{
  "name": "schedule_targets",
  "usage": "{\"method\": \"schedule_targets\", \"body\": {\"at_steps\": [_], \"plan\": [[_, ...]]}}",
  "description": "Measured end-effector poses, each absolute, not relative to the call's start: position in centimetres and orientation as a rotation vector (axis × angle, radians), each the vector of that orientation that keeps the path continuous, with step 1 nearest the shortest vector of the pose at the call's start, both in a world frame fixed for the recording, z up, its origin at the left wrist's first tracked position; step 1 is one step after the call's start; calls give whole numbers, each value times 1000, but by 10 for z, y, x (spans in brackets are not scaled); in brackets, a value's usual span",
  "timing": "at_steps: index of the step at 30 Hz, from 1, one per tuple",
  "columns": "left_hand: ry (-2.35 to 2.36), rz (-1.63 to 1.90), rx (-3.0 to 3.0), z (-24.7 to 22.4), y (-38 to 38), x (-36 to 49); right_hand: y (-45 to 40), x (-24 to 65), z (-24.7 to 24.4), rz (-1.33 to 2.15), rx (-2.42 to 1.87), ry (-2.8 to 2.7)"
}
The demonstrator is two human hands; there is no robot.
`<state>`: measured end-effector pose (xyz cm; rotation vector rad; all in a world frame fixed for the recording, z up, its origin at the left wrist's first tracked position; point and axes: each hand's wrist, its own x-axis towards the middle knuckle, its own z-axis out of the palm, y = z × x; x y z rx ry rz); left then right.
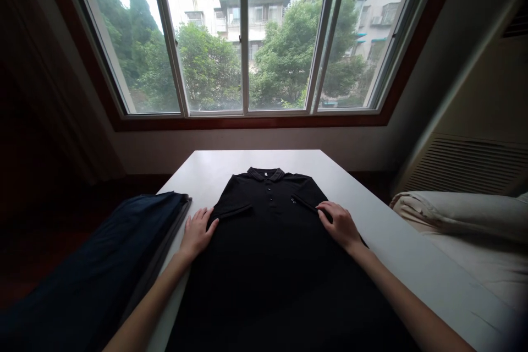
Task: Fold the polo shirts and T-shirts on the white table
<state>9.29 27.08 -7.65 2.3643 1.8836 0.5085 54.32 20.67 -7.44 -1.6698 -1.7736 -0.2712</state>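
Between the left hand [198,234] and right hand [339,225], thumbs parted from fingers, a black shirt [268,264] is spread, long axis directed forward, collar [279,174] beyond both.

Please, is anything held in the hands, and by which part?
No clear hold. The left hand rests open at the side of the shirt; the right hand touches a sleeve; whether it pinches, I cannot tell.
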Motion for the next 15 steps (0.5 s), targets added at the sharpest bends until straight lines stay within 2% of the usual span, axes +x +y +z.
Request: {"method": "schedule_targets", "body": {"at_steps": [2, 8, 15], "plan": [[1894, 620, 2315, -76, 268, 90, 225, 524, -63, -192, -1639, -1818], [1875, 857, 2194, -73, 271, 89, 332, 423, -35, 343, -1738, -1871], [1857, 997, 2135, -73, 270, 85, 446, 326, -44, 474, -1920, -1794]]}}
